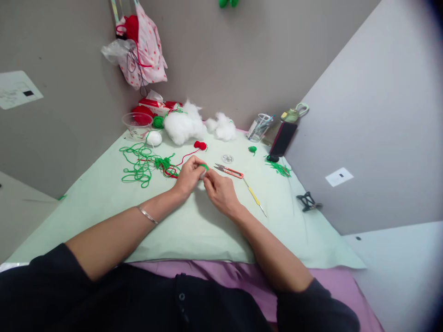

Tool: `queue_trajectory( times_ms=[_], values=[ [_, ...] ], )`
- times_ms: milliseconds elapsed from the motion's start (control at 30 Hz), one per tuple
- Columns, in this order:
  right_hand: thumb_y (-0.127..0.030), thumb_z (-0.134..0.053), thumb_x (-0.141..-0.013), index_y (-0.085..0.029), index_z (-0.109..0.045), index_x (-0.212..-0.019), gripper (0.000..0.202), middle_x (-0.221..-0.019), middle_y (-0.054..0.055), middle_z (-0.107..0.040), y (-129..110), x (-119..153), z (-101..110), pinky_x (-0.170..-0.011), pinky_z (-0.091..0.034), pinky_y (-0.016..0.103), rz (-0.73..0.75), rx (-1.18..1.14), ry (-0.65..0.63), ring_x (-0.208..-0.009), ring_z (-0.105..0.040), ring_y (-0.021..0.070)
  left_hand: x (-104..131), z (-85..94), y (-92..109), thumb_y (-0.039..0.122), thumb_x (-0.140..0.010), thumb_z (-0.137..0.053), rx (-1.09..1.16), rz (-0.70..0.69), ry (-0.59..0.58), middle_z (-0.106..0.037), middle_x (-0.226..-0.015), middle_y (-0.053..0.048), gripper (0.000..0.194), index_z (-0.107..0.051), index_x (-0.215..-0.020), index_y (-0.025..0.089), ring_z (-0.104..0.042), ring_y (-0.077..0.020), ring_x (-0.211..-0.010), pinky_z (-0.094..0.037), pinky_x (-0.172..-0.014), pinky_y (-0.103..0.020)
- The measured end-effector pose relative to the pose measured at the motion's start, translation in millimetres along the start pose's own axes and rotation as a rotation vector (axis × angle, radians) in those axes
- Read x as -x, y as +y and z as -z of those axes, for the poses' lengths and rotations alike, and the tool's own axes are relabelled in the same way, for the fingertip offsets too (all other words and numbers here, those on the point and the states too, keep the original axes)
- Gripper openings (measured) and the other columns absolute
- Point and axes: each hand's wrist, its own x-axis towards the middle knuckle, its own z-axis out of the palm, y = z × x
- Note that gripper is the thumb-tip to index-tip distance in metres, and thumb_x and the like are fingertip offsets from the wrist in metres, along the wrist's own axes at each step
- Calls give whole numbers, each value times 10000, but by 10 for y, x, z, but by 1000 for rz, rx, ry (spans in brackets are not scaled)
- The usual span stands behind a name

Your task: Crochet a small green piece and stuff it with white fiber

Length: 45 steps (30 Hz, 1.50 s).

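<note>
Between my two hands is a small green crochet piece with something white below it, partly covered by my fingers. My left hand pinches it from the left, and my right hand has its fingertips closed on the right side. Just right of the hands lie orange-handled thread snips. A crochet hook with a yellow grip lies slanted below them. Loose green yarn spreads in tangled loops to the left, mixed with red strands. Behind my hands rests a small red knitted-looking piece with a red strand.
White stuffing sits at the back beside a white yarn ball and a plastic cup. Rightward are a pen holder, a leaning phone, green yarn scraps and a black clip. Walls enclose the table.
</note>
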Motion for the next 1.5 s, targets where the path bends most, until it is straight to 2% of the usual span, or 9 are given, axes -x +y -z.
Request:
queue_trajectory(
  times_ms=[100,267,400,633,733,1033,1167,1333,1500],
  values=[
    [-263,-503,-924,-242,-601,-822,143,-600,-31,-520,23,-19,-40,-639,-293,284,6,19,0,-568,-433,163,6,-30,1,149,-689,-616,40,41,27,-587,-677,41,130,-555,-789,203,-501,-117,-596,-385,-554,-236],
    [-344,-487,-975,-234,-652,-880,220,-645,-29,-576,90,-57,-3,-637,-363,263,17,19,-13,-601,-511,153,53,-14,120,187,-715,-651,141,109,-96,-676,-823,15,242,-593,-950,200,-585,-114,-690,-490,-676,-241],
    [-415,-459,-1003,-231,-711,-1010,312,-868,13,-706,190,-114,193,-722,-444,256,7,84,3,-778,-616,168,33,54,190,216,-753,-670,182,105,-126,-673,-886,6,253,-568,-983,205,-647,-127,-772,-549,-777,-292],
    [-170,-431,-954,-199,-657,-1266,387,-1286,142,-666,576,-264,535,-997,-434,391,-223,446,102,-1158,-589,274,-11,130,190,212,-738,-719,122,43,-79,-624,-851,20,236,-612,-946,180,-660,-121,-702,-538,-736,-286],
    [-153,-466,-933,-195,-655,-1257,378,-1289,166,-662,650,-241,601,-1000,-426,415,-306,573,33,-1251,-549,307,-12,142,168,213,-744,-723,77,10,-79,-635,-845,21,235,-659,-968,183,-634,-110,-688,-490,-671,-245],
    [-93,-570,-810,-155,-729,-1021,271,-1020,203,-755,687,-104,863,-875,-477,436,-502,688,-109,-1029,-696,342,-15,143,170,262,-770,-735,4,-95,-87,-740,-961,-43,216,-676,-963,187,-620,-142,-817,-500,-726,-254],
    [-109,-564,-787,-123,-749,-902,218,-977,223,-754,639,-141,921,-880,-478,454,-485,583,-36,-1016,-704,365,-11,140,151,263,-775,-731,-13,-112,-64,-726,-898,-33,242,-605,-968,189,-644,-151,-830,-507,-697,-251],
    [-327,-402,-965,-171,-672,-1220,402,-829,58,-712,398,-159,880,-741,-511,304,-343,253,18,-800,-709,194,2,144,108,260,-813,-690,-34,-106,-92,-666,-823,27,231,-505,-937,198,-658,-108,-619,-512,-619,-249],
    [-501,-586,-907,-181,-686,-1168,425,-617,-67,-467,177,-96,571,-495,-332,243,-178,-502,-93,-470,-393,77,15,120,71,236,-821,-669,-46,-128,-124,-603,-889,49,231,-465,-923,203,-636,-73,-517,-515,-550,-250]
  ],
)
